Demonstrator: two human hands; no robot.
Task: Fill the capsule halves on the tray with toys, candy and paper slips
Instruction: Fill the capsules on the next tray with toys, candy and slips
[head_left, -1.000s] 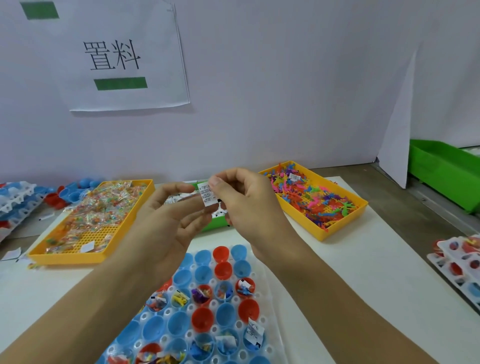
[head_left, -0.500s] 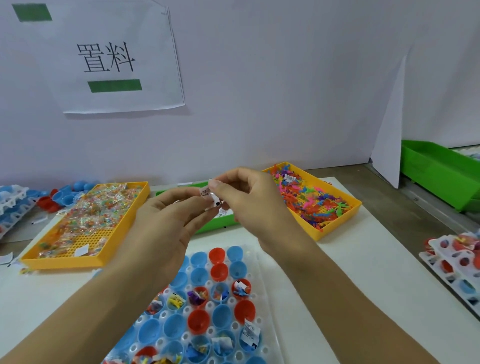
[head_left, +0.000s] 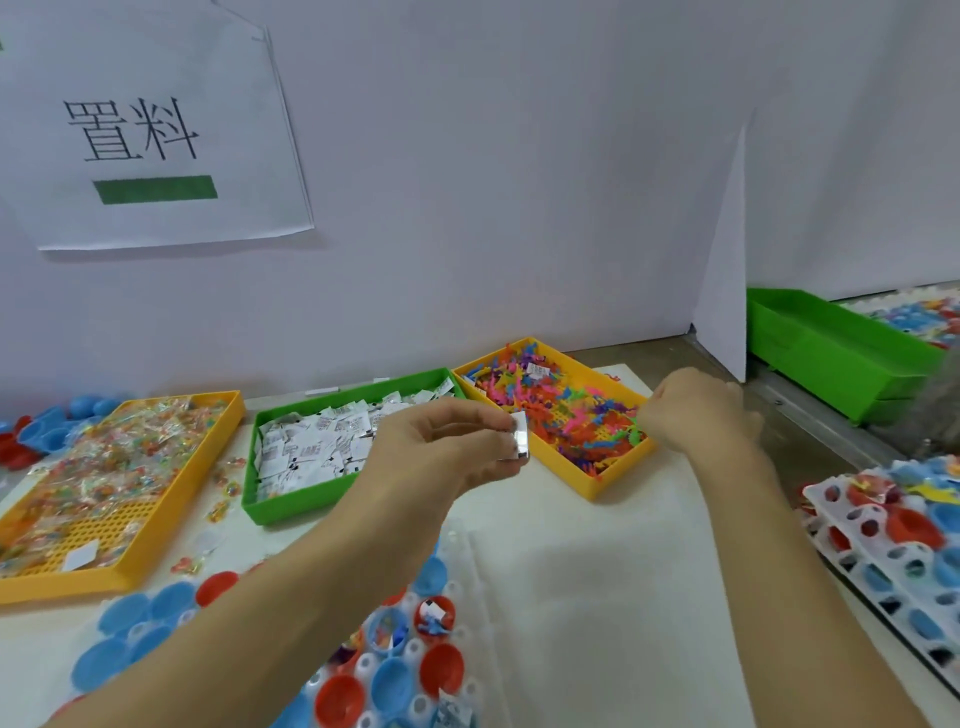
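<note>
A person's left hand (head_left: 457, 447) is pinching a small stack of white printed paper slips (head_left: 519, 435) between thumb and fingertips, holding it in the air above the gap between the green plastic bin of loose slips (head_left: 291, 501) and the yellow plastic bin of bright, spiky little toys (head_left: 597, 480). The right hand (head_left: 696, 410) is hovering at the near right edge of that toy bin, fingers curled under; whether it is gripping a toy cannot be told from this angle. At the bottom of the frame, the clear moulded tray (head_left: 470, 691) is holding red and blue plastic capsule halves (head_left: 441, 670), some already carrying toys and slips, others bare. A second yellow perforated bin of cellophane-wrapped candy (head_left: 104, 467) is sitting at far left.

The slips are looking feather-light and limp, likely to cling together and to flutter or slide away, so a fingertip pinch at one edge, peeling off a single sheet with the thumb, is probably the sound way to take them. The toys appear light, rubbery and prone to tangling by their limbs; picking one by a protruding limb should free it. The wrapped candy is likely slick and crinkly, best nipped by the wrapper's twisted end. The capsule halves seem thin and rigid, sitting loose in their sockets.
</note>
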